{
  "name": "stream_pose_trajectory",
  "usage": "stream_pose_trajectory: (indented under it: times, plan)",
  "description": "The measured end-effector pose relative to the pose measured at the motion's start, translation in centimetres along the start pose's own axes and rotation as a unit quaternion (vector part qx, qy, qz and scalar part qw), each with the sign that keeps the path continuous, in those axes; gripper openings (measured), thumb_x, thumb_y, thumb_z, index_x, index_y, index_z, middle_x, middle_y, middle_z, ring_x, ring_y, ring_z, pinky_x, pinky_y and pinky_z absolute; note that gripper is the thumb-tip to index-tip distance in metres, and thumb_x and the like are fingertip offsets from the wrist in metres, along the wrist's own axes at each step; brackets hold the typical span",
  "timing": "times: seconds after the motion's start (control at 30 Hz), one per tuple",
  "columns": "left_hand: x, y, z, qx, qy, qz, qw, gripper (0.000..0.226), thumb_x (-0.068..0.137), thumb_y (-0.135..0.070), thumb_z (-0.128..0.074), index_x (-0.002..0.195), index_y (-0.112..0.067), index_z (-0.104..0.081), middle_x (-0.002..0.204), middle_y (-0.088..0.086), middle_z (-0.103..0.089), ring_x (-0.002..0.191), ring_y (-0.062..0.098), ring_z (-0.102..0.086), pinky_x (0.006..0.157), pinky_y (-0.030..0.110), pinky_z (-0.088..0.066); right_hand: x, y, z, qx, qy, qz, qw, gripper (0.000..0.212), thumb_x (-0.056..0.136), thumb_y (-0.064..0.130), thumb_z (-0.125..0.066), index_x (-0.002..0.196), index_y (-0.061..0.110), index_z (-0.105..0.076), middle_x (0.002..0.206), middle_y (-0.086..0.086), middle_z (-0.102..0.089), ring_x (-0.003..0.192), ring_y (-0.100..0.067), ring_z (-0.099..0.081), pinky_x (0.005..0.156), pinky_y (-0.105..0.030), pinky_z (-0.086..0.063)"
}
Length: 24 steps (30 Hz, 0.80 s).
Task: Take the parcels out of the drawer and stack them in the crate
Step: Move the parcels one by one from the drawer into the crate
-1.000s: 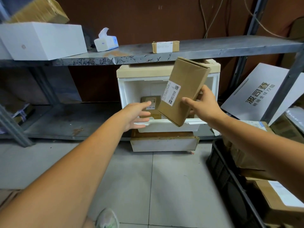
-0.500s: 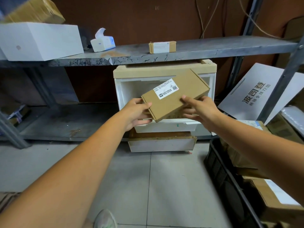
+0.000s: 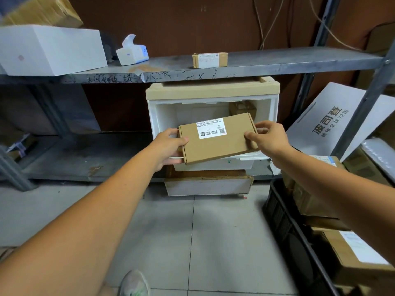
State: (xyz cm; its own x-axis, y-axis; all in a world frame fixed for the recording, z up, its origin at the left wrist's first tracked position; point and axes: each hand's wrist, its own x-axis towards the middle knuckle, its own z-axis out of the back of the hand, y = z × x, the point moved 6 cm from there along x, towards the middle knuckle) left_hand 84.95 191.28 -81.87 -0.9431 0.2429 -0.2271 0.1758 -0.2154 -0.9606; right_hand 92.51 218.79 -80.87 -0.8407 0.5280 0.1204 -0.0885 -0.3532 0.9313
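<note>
Cardboard parcel [image 3: 215,149]: label up, over open drawer [image 3: 213,165]. Left grip [image 3: 170,147] clasps 9 o'clock edge; right grip [image 3: 269,140] pinches 3 o'clock edge.

Bare left arm [image 3: 85,221] extended forward from lower left; left hand [image 3: 168,146] gripping left end of parcel [image 3: 218,146], thumb on top face, fingers curled beneath. Bare right arm [image 3: 342,189] extended forward from right edge; right hand [image 3: 270,139] pinching right end of parcel, thumb on top, fingers along far side. Hands roughly level.
</note>
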Motion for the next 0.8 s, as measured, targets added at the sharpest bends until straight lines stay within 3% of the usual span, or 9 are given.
stream_pose_trajectory:
  times: [0.13, 0.23, 0.3, 0.37, 0.47, 0.6, 0.7, 0.8]
  plan:
    - [-0.1, -0.3, 0.2, 0.009, -0.013, -0.013, 1.000, 0.048, 0.099, -0.016, -0.064, 0.141, -0.030, -0.046, 0.118, 0.003, -0.064, 0.106, 0.022, -0.066, 0.067, 0.034, -0.060, -0.2, 0.4, -0.1, -0.055, -0.012, 0.017, 0.998, 0.041, 0.090, 0.022, -0.074, 0.127, 0.011, -0.061, 0.119, -0.008, -0.065, 0.106, -0.025, -0.062, 0.092, -0.041, -0.054]
    - [0.1, -0.5, 0.5, 0.009, -0.029, -0.028, 0.999, 0.047, 0.100, -0.016, -0.062, 0.141, -0.034, -0.047, 0.108, -0.004, -0.063, 0.098, 0.015, -0.064, 0.077, 0.039, -0.061, -0.4, 0.6, -0.1, -0.021, -0.009, 0.012, 1.000, 0.052, 0.091, 0.031, -0.073, 0.136, 0.013, -0.057, 0.127, -0.007, -0.061, 0.115, -0.024, -0.059, 0.099, -0.043, -0.053]
    - [0.0, -0.7, 0.5, -0.006, -0.029, -0.027, 0.999, 0.045, 0.100, -0.022, -0.061, 0.141, -0.037, -0.048, 0.120, -0.001, -0.063, 0.106, 0.019, -0.063, 0.088, 0.044, -0.059, -0.5, 0.5, -0.4, 0.028, 0.000, -0.001, 1.000, 0.053, 0.093, 0.037, -0.069, 0.137, 0.012, -0.055, 0.128, -0.005, -0.058, 0.120, -0.024, -0.056, 0.104, -0.045, -0.050]
    - [-0.2, -1.0, 0.4, -0.031, -0.027, -0.020, 0.999, 0.044, 0.101, -0.030, -0.060, 0.142, -0.040, -0.049, 0.136, 0.003, -0.057, 0.123, 0.027, -0.057, 0.086, 0.043, -0.058, -0.8, 0.5, -0.8, 0.068, 0.010, -0.018, 0.997, 0.045, 0.096, 0.039, -0.065, 0.131, 0.013, -0.056, 0.122, -0.002, -0.055, 0.119, -0.024, -0.055, 0.103, -0.044, -0.051]
    - [-0.2, -1.2, 0.2, -0.055, -0.029, -0.010, 0.998, 0.038, 0.101, -0.038, -0.058, 0.139, -0.037, -0.053, 0.142, 0.008, -0.053, 0.127, 0.032, -0.055, 0.091, 0.041, -0.056, -0.9, 0.1, -1.1, 0.107, 0.001, -0.045, 0.993, 0.035, 0.096, 0.042, -0.064, 0.119, 0.016, -0.056, 0.121, -0.004, -0.057, 0.117, -0.024, -0.057, 0.101, -0.042, -0.053]
    - [-0.1, -0.9, 0.3, -0.098, -0.037, 0.002, 0.994, 0.031, 0.103, -0.037, -0.054, 0.129, -0.021, -0.056, 0.125, 0.012, -0.064, 0.115, 0.029, -0.065, 0.099, 0.042, -0.055, -0.6, -0.4, -1.2, 0.163, -0.010, -0.073, 0.984, 0.037, 0.096, 0.043, -0.064, 0.107, 0.008, -0.059, 0.115, -0.012, -0.063, 0.114, -0.026, -0.062, 0.100, -0.041, -0.054]
    - [-0.3, -1.0, 0.3, -0.131, -0.048, 0.003, 0.990, 0.012, 0.103, -0.028, -0.056, 0.107, -0.017, -0.058, 0.103, 0.009, -0.068, 0.098, 0.024, -0.070, 0.092, 0.036, -0.059, -0.7, -0.3, -1.1, 0.180, -0.017, -0.078, 0.980, 0.037, 0.095, 0.039, -0.067, 0.105, 0.004, -0.061, 0.114, -0.014, -0.062, 0.113, -0.027, -0.064, 0.098, -0.040, -0.056]
    - [-0.4, -1.0, 0.7, -0.130, -0.057, -0.004, 0.990, 0.009, 0.100, -0.011, -0.061, 0.108, -0.012, -0.059, 0.101, 0.010, -0.062, 0.092, 0.021, -0.068, 0.080, 0.030, -0.061, -0.9, -0.1, -1.1, 0.186, -0.012, -0.085, 0.979, 0.020, 0.092, 0.025, -0.073, 0.096, 0.009, -0.062, 0.112, -0.012, -0.062, 0.111, -0.028, -0.064, 0.094, -0.041, -0.058]
